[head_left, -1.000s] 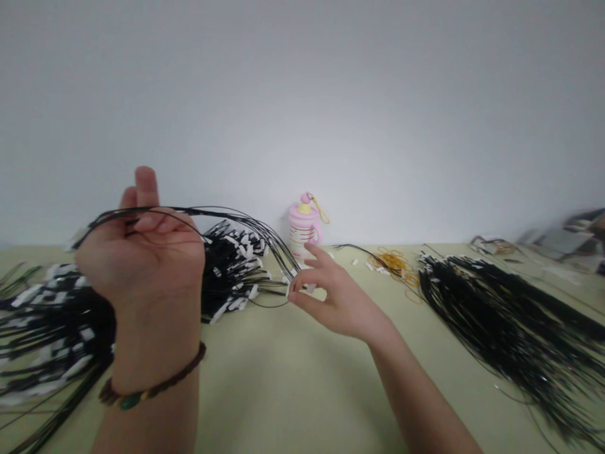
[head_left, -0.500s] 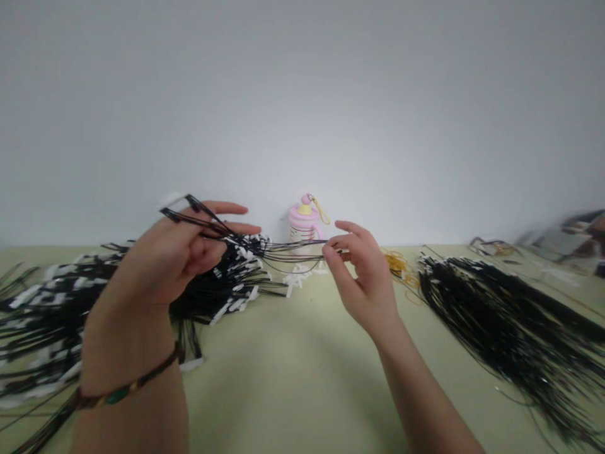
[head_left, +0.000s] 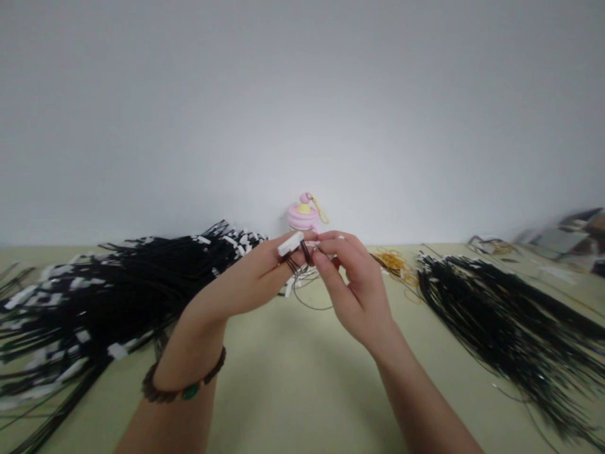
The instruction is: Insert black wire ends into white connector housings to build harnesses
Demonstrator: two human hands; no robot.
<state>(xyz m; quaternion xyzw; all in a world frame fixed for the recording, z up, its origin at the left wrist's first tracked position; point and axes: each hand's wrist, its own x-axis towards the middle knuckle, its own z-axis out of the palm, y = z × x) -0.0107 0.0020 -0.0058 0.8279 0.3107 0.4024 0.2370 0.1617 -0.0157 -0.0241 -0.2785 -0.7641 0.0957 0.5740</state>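
Note:
My left hand (head_left: 258,274) and my right hand (head_left: 357,287) meet above the middle of the table. A bunch of thin black wires (head_left: 305,253) is looped between them. From my left hand sticks out a white connector (head_left: 290,243), lying by the thumb. My right hand pinches the wires between thumb and fingers, with the tips partly hidden. A loose loop of wire hangs below the hands. To the left lies a large pile of black wires with white connectors (head_left: 155,271).
Behind the hands a pink cup (head_left: 303,217) with a yellow strap stands against the wall. Yellow rubber bands (head_left: 394,261) lie to the right of my hands. Farther right is a second spread of black wires (head_left: 491,321). Blurred items (head_left: 574,236) sit at the far right edge.
My left hand has moved right, up to my right hand, which stays nearly in place. The wires that were stretched between the hands are now bunched into a loop.

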